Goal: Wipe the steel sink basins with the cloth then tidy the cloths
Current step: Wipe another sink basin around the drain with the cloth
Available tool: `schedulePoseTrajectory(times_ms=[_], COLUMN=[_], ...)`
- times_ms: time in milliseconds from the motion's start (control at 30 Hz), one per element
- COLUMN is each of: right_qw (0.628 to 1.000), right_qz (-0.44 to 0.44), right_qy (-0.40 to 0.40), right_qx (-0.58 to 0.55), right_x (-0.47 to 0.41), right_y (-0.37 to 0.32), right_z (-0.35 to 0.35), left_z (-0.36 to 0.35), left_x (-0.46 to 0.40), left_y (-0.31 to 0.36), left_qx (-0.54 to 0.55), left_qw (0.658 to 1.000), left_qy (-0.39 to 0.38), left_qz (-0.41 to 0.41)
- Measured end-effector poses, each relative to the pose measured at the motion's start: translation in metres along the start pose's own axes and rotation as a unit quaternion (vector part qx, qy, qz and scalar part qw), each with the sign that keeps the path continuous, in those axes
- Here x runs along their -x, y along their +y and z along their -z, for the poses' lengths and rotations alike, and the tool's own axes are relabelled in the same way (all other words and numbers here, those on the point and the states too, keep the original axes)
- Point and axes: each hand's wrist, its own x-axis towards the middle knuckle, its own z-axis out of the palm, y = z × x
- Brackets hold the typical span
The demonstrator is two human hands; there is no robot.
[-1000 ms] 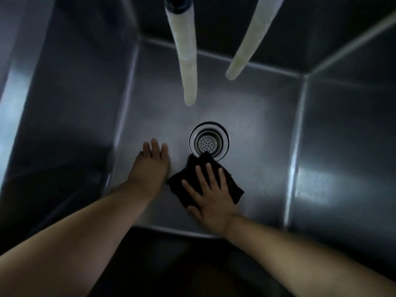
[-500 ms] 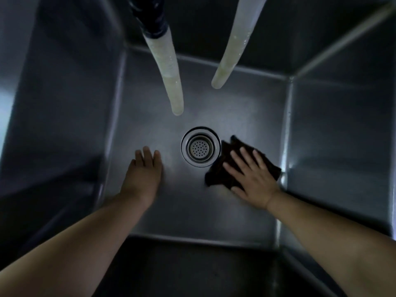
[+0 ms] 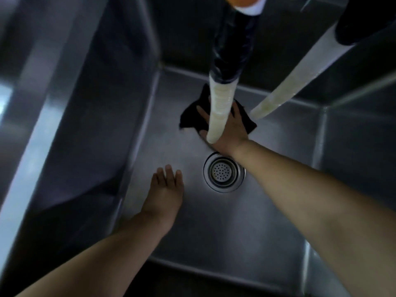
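Observation:
I look down into a deep steel sink basin [image 3: 267, 221] with a round drain strainer [image 3: 222, 173] in its floor. A black cloth [image 3: 192, 115] lies flat on the floor beyond the drain, near the back wall. My right hand [image 3: 230, 133] presses on the cloth with fingers spread; a hanging hose hides part of the hand. My left hand [image 3: 164, 194] rests flat on the basin floor left of the drain, fingers together, holding nothing.
Two pale hoses hang into the basin from above: one [image 3: 219, 112] right over my right hand, with a black sleeve higher up, the other [image 3: 285, 91] slanting in from the upper right. Steel walls [image 3: 90, 129] close in on all sides.
My right hand has slid the cloth from in front of the drain, round its right side, to the far side near the back wall. The left hand stayed put.

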Motion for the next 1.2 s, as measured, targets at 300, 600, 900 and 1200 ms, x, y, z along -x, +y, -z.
schedulePoseTrajectory(times_ms=[300, 600, 900, 1200], right_qw=[0.998, 0.998, 0.978, 0.954], right_qz=[0.055, -0.051, -0.205, -0.297], right_qy=[0.01, 0.033, 0.007, -0.016], right_qx=[0.009, -0.013, -0.025, -0.036], right_x=[-0.087, -0.012, 0.07, 0.158], right_y=[-0.05, 0.048, 0.119, 0.061], right_z=[0.01, 0.0, -0.02, -0.038], left_z=[0.001, 0.0, 0.003, 0.002], left_x=[-0.002, -0.001, 0.002, 0.006], left_y=[0.005, 0.003, 0.006, 0.006], left_qx=[0.007, -0.008, -0.01, -0.011], left_qw=[1.0, 0.999, 0.999, 1.0], left_qy=[-0.016, -0.027, -0.038, -0.015], left_qz=[0.01, 0.016, 0.019, 0.017])
